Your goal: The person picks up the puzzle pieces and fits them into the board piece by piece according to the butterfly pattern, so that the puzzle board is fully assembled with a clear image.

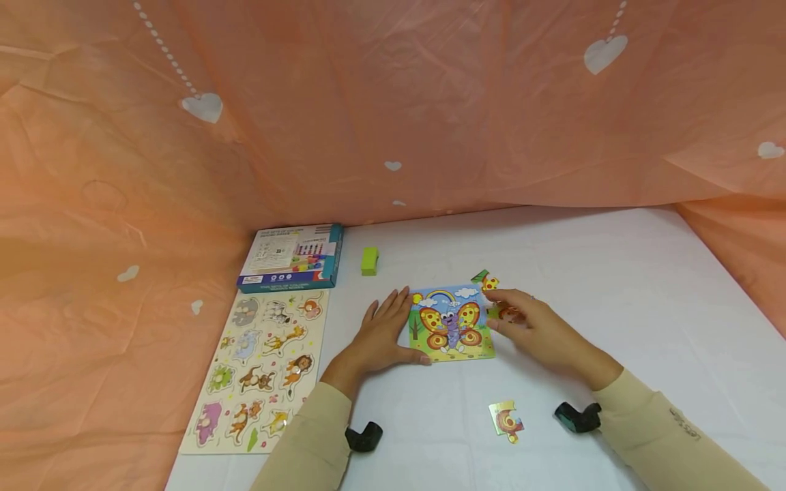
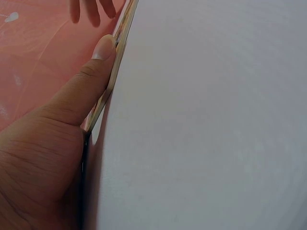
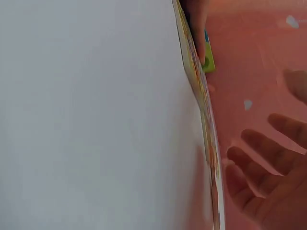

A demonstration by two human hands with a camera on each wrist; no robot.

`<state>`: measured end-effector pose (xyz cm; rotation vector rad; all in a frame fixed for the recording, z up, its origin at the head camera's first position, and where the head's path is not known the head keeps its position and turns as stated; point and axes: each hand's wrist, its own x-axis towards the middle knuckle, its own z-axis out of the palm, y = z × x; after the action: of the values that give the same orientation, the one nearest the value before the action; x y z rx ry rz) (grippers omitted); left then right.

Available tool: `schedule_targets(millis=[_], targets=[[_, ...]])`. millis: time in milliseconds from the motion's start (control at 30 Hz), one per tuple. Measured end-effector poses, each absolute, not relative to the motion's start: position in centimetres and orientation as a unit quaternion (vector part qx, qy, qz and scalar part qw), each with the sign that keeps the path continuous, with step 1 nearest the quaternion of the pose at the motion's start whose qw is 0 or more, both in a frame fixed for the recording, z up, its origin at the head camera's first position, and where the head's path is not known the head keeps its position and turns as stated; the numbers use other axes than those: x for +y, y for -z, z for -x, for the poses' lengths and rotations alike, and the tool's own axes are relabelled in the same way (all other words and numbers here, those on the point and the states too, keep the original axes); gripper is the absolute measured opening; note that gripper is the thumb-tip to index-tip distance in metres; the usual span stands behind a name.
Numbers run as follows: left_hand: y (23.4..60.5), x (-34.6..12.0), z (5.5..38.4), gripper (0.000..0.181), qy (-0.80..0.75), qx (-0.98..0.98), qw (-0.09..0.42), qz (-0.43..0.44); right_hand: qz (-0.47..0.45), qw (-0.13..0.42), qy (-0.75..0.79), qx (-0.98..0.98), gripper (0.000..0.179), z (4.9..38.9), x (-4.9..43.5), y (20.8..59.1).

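Note:
A square butterfly picture board (image 1: 452, 324) lies flat on the white table. My left hand (image 1: 383, 341) rests at its left side, fingers stretched along the edge and thumb on the lower left corner. In the left wrist view the thumb (image 2: 86, 86) lies against the board's edge. At the board's right side is my right hand (image 1: 531, 327), fingers spread and loosely bent with nothing in them, as the right wrist view shows. Beside and partly under it are jigsaw pieces, one brown and green (image 1: 508, 314), another with yellow wing (image 1: 489, 281). A separate jigsaw piece (image 1: 507, 421) lies nearer me.
An animal peg puzzle board (image 1: 260, 368) lies on the left, with a flat toy box (image 1: 291, 258) behind it. A small green block (image 1: 370, 261) stands beyond the butterfly board. An orange sheet with hearts (image 1: 393, 102) hangs around the table's back and sides.

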<state>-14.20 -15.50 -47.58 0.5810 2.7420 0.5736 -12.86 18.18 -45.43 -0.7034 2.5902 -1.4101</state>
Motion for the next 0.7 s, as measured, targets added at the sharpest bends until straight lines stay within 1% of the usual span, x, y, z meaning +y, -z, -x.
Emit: schedule_targets(millis=[233,467,567,700], targets=[[47.3,-15.5,14.1,0.133,-0.203,0.948,0.142,-0.2,0.203,0.032,0.519,0.83,0.044,13.1,20.6,44.9],[47.4,-15.5,14.1,0.132,-0.202,0.948,0.143,-0.199,0.165,0.046,0.567,0.806,0.047,13.3,23.0,44.7],[47.4,-15.5,14.1,0.131,-0.202,0.948,0.142,-0.199,0.159,0.044,0.586,0.794,0.047,13.6,23.7,44.8],[47.6,-15.5,14.1,0.131,-0.208,0.947,0.138,-0.202,0.151,0.046,0.583,0.797,0.049,14.0,24.6,45.1]])
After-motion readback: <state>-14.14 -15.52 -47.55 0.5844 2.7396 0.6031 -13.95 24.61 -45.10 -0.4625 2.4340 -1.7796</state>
